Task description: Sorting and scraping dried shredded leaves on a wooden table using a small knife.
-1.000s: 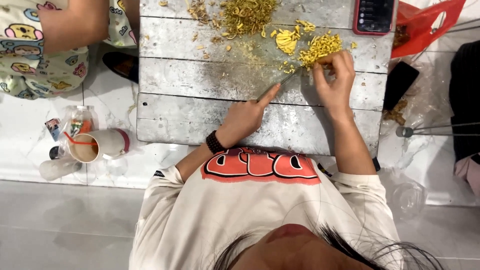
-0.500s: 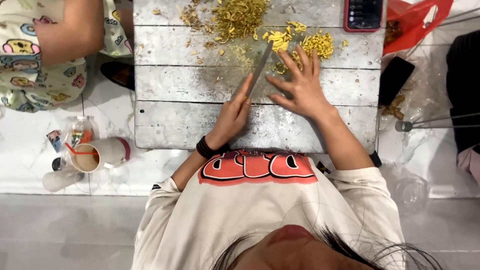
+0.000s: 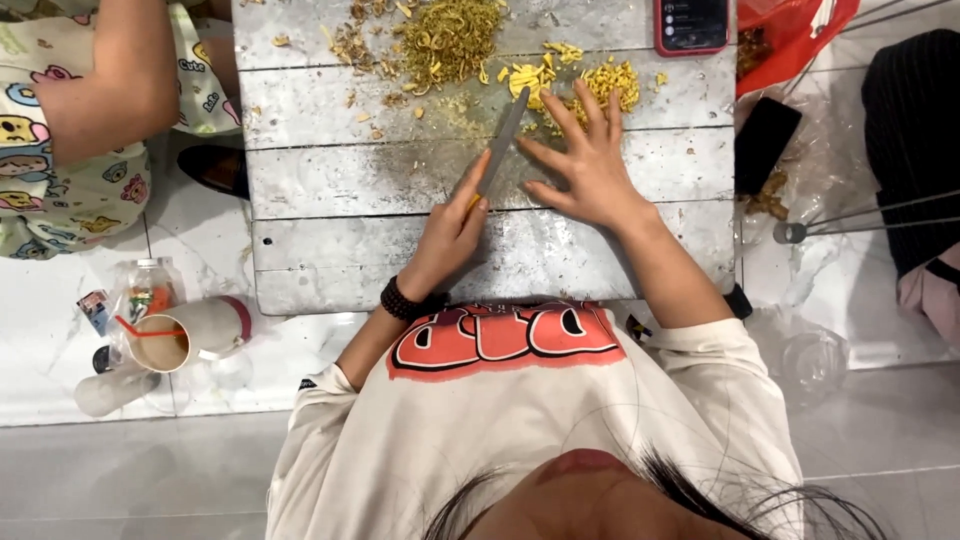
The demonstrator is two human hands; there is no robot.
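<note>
Head view looks down on a grey plank worktop (image 3: 340, 250). Left hand (image 3: 452, 232) is closed around the handle of a knife (image 3: 502, 138), whose blade slants up toward a small heap of yellow cut pieces (image 3: 600, 82). Right hand (image 3: 582, 160) lies flat with fingers spread, fingertips touching that heap. Beyond lies a larger pile of yellow-green shreds (image 3: 450, 38); a red-cased phone (image 3: 692, 24) sits at the far edge
</note>
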